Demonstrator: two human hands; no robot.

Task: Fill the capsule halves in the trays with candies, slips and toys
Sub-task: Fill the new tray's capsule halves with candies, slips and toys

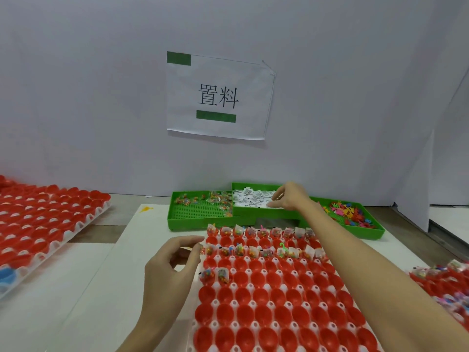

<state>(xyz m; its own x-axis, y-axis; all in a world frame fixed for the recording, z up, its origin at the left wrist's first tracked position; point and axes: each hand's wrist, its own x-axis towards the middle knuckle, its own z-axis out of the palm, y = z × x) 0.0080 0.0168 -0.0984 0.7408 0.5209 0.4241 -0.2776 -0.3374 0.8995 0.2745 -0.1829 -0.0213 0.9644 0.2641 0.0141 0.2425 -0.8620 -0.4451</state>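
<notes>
We have our right hand (286,196) stretched out to the far middle green bin (258,212), its fingers (272,205) curled down into the heap of white paper slips (253,198); whether they already pinch a slip we cannot tell, since the fingertips blur into the pile. The slips lie flat and jumbled, pointing every way, so no single long axis shows. Our left hand (175,262) hovers at the left edge of the white tray (253,283) of red capsule halves (266,298), thumb and fingers bent toward each other; they may be pinching something small, but that is too unclear to say.

The cups needing slips lie back toward us and slightly left of the right hand. The tray's long axis runs from us toward the bins, and its rows run crosswise. The two far filled rows hold candy packets (238,250), and the third has only two at its left end, closest to the left hand. Candy bags (218,199) sit in the left bin, colourful toys (352,212) in the right.
</notes>
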